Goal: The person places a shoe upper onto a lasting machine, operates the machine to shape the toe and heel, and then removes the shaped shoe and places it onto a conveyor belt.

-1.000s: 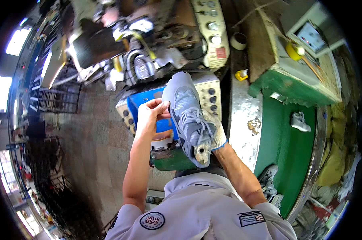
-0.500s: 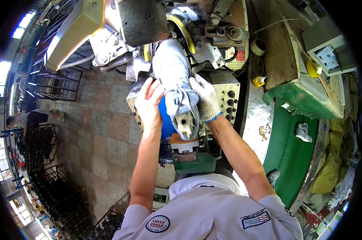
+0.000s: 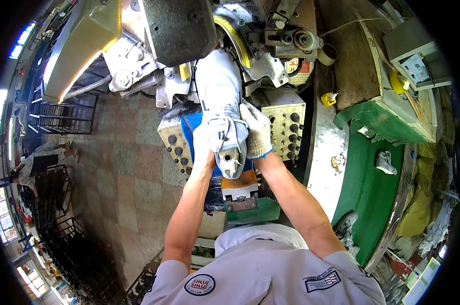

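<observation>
A pale blue-grey lace-up shoe upper sits on a last, its toe pointing away into a machine between metal plates. The heel end faces me, with a round hole in the last's top. My bare left hand is closed against the shoe's left side, its fingers partly hidden. On the other side, my right hand, in a white knit glove, grips the shoe near the laces. Below the heel is an orange-brown pad on a metal bracket.
Control boxes with black knobs flank the shoe. To the right runs a green conveyor belt carrying a light shoe and grey shoes. Dark racks and a person are at left. A yellowish lamp housing hangs upper left.
My left hand has gone from open beside the shoe to closed against its side. The right hand still holds the shoe. More grey shoe shows on the belt's near part.
</observation>
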`<action>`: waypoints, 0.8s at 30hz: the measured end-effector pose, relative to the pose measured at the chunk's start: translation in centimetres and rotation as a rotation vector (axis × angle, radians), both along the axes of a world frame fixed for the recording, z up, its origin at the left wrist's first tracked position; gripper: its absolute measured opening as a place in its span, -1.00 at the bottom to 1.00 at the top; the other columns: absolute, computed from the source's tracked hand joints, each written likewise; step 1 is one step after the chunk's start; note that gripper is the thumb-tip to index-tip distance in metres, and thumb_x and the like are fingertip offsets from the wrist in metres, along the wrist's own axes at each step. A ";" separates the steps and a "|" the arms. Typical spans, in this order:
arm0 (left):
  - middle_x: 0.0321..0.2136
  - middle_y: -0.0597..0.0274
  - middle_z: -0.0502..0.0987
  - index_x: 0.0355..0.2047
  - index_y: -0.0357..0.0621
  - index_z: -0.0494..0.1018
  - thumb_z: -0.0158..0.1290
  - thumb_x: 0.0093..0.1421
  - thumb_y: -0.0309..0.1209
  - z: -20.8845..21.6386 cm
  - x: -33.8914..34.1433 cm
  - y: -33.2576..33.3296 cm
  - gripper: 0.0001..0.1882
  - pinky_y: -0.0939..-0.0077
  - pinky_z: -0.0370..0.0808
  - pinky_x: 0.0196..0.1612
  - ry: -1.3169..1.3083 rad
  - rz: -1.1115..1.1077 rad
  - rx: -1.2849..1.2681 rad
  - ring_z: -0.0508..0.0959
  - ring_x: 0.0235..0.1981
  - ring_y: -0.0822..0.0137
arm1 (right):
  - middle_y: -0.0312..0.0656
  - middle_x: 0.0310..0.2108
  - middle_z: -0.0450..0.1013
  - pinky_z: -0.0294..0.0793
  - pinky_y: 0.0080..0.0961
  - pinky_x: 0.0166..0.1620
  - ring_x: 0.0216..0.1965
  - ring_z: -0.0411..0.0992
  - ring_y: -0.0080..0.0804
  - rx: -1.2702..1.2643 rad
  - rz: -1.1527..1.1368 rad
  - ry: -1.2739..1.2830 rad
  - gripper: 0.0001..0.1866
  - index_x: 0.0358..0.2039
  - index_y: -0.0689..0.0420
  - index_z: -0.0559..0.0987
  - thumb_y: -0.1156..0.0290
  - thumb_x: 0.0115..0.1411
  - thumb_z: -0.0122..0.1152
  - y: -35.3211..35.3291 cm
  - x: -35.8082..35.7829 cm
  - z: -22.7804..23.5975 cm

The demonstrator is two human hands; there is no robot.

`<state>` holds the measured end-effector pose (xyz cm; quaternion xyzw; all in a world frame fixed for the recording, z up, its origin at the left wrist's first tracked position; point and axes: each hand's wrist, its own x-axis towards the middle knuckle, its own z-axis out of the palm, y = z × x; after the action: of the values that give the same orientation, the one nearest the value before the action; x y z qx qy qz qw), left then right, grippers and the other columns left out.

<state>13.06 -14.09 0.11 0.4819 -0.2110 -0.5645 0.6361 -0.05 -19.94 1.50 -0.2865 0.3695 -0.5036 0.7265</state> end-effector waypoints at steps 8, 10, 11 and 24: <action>-0.26 0.22 0.63 -0.11 -0.31 0.55 -0.13 0.49 -0.17 -0.1 -0.4 -0.8 -0.58 0.52 0.56 -0.21 -0.036 -0.006 0.046 0.61 -0.29 0.45 | -0.19 -0.15 0.58 0.54 -0.56 -0.10 -0.19 0.53 -0.53 -0.226 -0.019 0.251 -0.57 0.00 0.34 0.59 0.18 0.41 0.11 -0.3 -0.5 -1.1; -0.28 0.22 0.62 -0.11 -0.31 0.56 -0.16 0.50 -0.11 -1.2 -0.2 -0.7 -0.52 0.54 0.53 -0.22 -0.218 -0.017 -0.045 0.59 -0.31 0.45 | -0.24 -0.22 0.59 0.53 -0.57 -0.18 -0.26 0.52 -0.57 -0.172 -0.004 0.248 -0.59 -0.08 0.29 0.63 0.15 0.42 0.10 -0.3 -0.4 -1.1; -0.28 0.22 0.62 -0.12 -0.31 0.56 -0.16 0.50 -0.13 -1.7 -0.1 -0.6 -0.54 0.53 0.52 -0.22 -0.200 -0.007 -0.054 0.58 -0.31 0.45 | -0.26 -0.25 0.59 0.52 -0.58 -0.21 -0.28 0.51 -0.59 -0.074 0.019 0.165 -0.60 -0.11 0.27 0.63 0.14 0.43 0.09 -0.1 -0.5 -0.7; -0.32 0.22 0.60 -0.15 -0.29 0.52 -0.08 0.42 -0.11 -4.7 -0.6 -1.2 -0.57 0.48 0.51 -0.19 -0.345 0.001 -0.257 0.56 -0.31 0.38 | -0.33 -0.50 0.54 0.40 -0.44 -0.35 -0.45 0.34 -0.60 -0.263 -0.007 0.474 -0.59 -0.38 0.29 0.65 0.17 0.40 0.14 -1.0 -1.4 -0.5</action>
<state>12.46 -15.25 -4.59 0.4865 -0.3867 -0.4416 0.6472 -1.48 -20.98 1.04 -0.4872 0.4617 -0.4687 0.5743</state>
